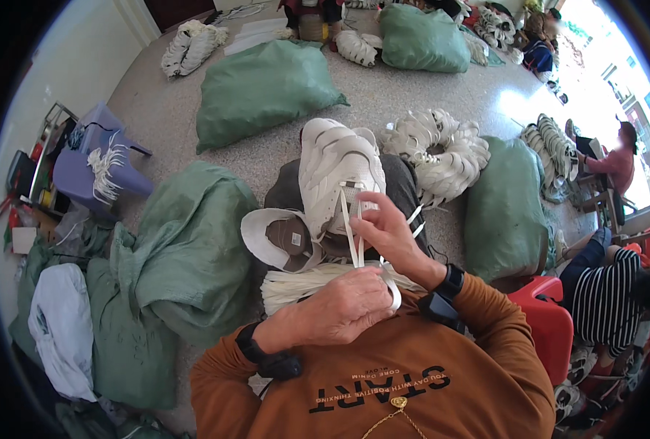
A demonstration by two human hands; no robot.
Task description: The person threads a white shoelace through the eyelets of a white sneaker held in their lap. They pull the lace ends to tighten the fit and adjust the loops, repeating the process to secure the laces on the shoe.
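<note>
On my lap lies a stack of nested white shoe uppers (pixel 339 157), with laces running through the eyelets of the nearest one. A separate upper (pixel 263 234), its grey-brown lining showing, rests at the stack's left. My left hand (pixel 339 307) is closed around the flat white shoelace (pixel 353 245), below the stack. Close to the eyelets, my right hand (pixel 391 234) has its thumb and index finger bent around a lace; the exact grip is partly hidden. Beneath my hands lies a bundle of cream laces (pixel 288 285).
Green sacks (pixel 266 91) lie ahead, and more sacks (pixel 193 249) crowd my left. Another green sack (pixel 506 208) and a ring of uppers (pixel 446 154) sit to the right. A purple stool (pixel 95 168) holds laces; a red stool (pixel 548 322) stands near my right elbow. Other people (pixel 614 172) sit at right.
</note>
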